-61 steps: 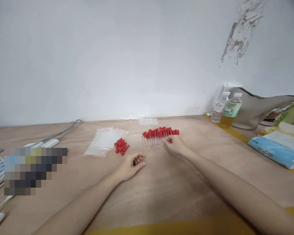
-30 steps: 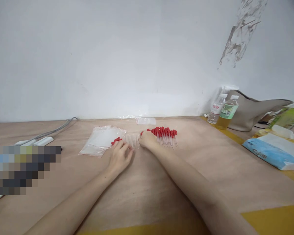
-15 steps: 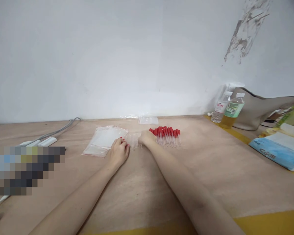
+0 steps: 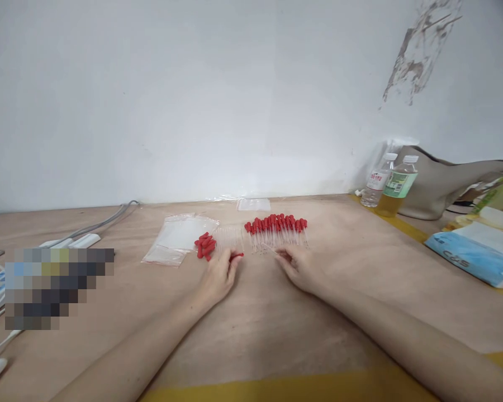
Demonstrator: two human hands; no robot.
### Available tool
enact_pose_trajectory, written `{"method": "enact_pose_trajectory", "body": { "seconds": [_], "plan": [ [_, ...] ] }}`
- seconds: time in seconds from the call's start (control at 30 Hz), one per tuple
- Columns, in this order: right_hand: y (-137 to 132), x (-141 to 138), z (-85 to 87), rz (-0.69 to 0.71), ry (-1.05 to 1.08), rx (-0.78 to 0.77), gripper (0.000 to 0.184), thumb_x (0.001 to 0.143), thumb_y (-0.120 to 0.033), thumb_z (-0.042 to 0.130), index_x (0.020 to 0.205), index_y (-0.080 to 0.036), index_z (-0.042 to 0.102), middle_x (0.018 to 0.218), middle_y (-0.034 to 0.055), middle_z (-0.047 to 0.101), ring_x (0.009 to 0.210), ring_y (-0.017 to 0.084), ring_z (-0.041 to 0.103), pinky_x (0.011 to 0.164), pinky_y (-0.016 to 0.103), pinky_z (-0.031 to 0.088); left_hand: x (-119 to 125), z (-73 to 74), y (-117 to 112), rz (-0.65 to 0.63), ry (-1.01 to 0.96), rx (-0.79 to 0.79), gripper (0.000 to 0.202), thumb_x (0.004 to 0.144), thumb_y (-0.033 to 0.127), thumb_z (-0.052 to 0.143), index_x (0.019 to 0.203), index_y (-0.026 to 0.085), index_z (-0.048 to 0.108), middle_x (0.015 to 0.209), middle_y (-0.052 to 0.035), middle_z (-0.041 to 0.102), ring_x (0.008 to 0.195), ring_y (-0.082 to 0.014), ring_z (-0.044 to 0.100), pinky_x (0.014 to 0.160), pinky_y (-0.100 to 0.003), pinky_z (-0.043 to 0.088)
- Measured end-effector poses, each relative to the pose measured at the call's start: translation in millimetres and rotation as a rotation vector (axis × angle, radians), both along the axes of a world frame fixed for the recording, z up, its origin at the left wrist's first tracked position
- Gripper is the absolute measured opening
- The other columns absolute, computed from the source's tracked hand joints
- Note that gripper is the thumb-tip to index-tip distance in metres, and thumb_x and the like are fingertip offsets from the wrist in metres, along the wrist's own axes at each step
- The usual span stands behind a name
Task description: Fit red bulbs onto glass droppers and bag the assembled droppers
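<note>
My left hand (image 4: pixel 221 276) is closed in a pinch on a red rubber dropper bulb (image 4: pixel 240 254), whose end sticks out to the right. Facing it, my right hand (image 4: pixel 298 267) pinches a thin clear dropper tube (image 4: pixel 270 249) that points up and left. A small gap separates bulb and tube. Beyond my left hand lies a pile of loose red bulbs (image 4: pixel 205 244), beside a row of bare clear tubes (image 4: pixel 229 237). Behind my right hand, several droppers with red bulbs fitted (image 4: pixel 277 225) lie side by side, bulbs toward the wall.
Clear zip bags (image 4: pixel 174 237) lie at the left, another small bag (image 4: pixel 254 205) near the wall. At the right stand two bottles (image 4: pixel 397 187), a grey bag (image 4: pixel 427 184) and a blue tissue pack (image 4: pixel 471 251). A grey cable (image 4: pixel 104 222) runs along the left.
My left hand has drawn back and right from the pile, now with a red bulb. My right hand has moved right and nearer, holding a tube. The loose bulbs and more fitted droppers are uncovered.
</note>
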State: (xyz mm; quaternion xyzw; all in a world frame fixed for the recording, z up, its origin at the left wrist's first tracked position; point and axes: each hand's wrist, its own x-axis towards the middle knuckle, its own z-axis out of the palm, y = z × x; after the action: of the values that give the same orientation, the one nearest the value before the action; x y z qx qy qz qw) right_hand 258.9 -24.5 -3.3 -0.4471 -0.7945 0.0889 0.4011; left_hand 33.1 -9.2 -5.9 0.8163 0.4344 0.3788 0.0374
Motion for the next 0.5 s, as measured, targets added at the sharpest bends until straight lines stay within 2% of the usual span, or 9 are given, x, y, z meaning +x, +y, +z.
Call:
{"method": "enact_pose_trajectory", "body": {
  "seconds": [0.13, 0.2, 0.33, 0.5],
  "plan": [
    [-12, 0, -6.6, 0.027, -0.038, 0.078, 0.017, 0.083, -0.025, 0.041, 0.091, -0.019, 0.055, 0.072, 0.0022, 0.061, 0.066, 0.013, 0.052, 0.070, 0.028, 0.036, 14, -4.1, -14, -0.181, -0.095, -0.253, 0.021, 0.084, 0.028, 0.042, 0.102, 0.019, 0.049, 0.087, -0.0027, 0.060, 0.077, -0.0149, 0.055, 0.069, -0.026, 0.042],
    [-14, -2, -7.5, 0.034, -0.083, 0.099, 0.017, 0.083, -0.025, 0.041, 0.089, -0.019, 0.056, 0.067, 0.0012, 0.059, 0.061, 0.012, 0.050, 0.071, 0.030, 0.034, 17, -1.0, -17, -0.239, -0.079, -0.329, 0.022, 0.084, 0.029, 0.044, 0.101, 0.020, 0.053, 0.088, -0.0025, 0.060, 0.078, -0.0151, 0.055, 0.070, -0.026, 0.043],
    [-16, -4, -9.1, 0.062, -0.146, 0.125, 0.016, 0.083, -0.025, 0.041, 0.085, -0.018, 0.055, 0.067, 0.0009, 0.059, 0.057, 0.011, 0.047, 0.071, 0.030, 0.031, 17, 5.1, -16, -0.245, -0.031, -0.331, 0.021, 0.084, 0.031, 0.043, 0.082, 0.018, 0.059, 0.077, -0.0019, 0.058, 0.074, -0.0151, 0.052, 0.068, -0.026, 0.041],
    [-16, -2, -9.7, 0.069, -0.164, 0.120, 0.016, 0.083, -0.025, 0.040, 0.085, -0.018, 0.054, 0.068, 0.0017, 0.059, 0.058, 0.011, 0.048, 0.071, 0.029, 0.030, 16, 0.5, -12, -0.266, -0.090, -0.374, 0.024, 0.084, 0.032, 0.042, 0.075, 0.016, 0.057, 0.069, -0.0003, 0.054, 0.065, -0.0127, 0.050, 0.060, -0.023, 0.040]
  ]
}}
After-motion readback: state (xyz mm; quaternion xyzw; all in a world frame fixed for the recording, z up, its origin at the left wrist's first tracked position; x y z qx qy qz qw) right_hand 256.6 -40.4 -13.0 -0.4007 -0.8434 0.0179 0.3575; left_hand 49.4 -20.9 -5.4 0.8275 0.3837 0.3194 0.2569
